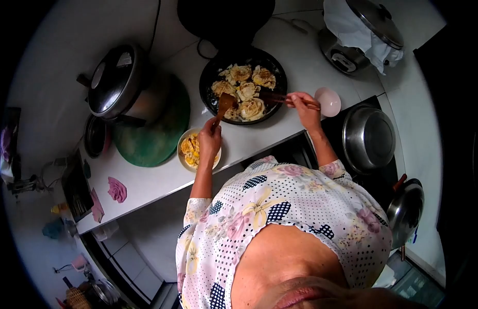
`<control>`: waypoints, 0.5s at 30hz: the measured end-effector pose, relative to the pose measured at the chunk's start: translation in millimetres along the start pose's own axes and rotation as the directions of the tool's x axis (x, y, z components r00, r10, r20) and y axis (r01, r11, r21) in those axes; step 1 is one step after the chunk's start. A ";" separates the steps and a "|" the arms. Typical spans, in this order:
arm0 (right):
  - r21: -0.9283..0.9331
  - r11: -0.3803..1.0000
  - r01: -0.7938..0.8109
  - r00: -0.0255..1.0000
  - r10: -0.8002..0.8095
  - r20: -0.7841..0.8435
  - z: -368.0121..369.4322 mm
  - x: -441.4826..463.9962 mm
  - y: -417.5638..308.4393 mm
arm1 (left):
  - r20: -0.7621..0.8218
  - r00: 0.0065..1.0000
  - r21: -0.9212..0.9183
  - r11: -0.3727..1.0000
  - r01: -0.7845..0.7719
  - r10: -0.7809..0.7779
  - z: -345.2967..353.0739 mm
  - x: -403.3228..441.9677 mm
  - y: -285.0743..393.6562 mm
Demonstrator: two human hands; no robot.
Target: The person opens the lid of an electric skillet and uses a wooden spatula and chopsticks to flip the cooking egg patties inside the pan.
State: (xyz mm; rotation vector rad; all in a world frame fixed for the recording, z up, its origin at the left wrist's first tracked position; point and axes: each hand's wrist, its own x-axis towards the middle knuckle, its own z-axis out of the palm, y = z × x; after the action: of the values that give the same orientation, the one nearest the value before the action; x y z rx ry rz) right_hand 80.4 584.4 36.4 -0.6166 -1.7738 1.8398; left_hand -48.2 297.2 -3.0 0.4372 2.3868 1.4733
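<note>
Counter [156,184] — left hand [209,138] clasps spatula [227,104], right hand [305,108] clasps utensil [273,97] — both crossing pan's rim [244,123].

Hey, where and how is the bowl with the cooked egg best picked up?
Probably by the near-left rim of the bowl, coming from the front edge of the counter. The bowl sits upright, its round rim exposed there, while the left grip and forearm reach over its right side and the green board lies close on its far left.
</note>
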 end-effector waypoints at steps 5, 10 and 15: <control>0.015 0.997 0.077 0.997 -0.076 -0.030 15.4 23.6 -0.6 | -0.009 1.000 -0.019 1.000 0.021 -0.021 -0.6 -0.4 -4.1; -0.038 0.999 0.012 1.000 -0.012 0.018 27.7 29.4 20.4 | -0.012 1.000 0.016 1.000 0.005 -0.004 -8.9 -0.8 -2.6; -0.065 0.997 0.037 0.998 -0.041 -0.049 24.3 44.1 1.8 | -0.014 1.000 -0.016 1.000 -0.027 0.026 -19.8 10.7 11.5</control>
State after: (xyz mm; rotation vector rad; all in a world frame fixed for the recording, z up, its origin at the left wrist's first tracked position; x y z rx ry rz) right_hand 30.9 593.9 36.7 -0.6430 -1.8052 1.7320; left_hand -64.8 290.5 14.8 0.4576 2.3868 1.5114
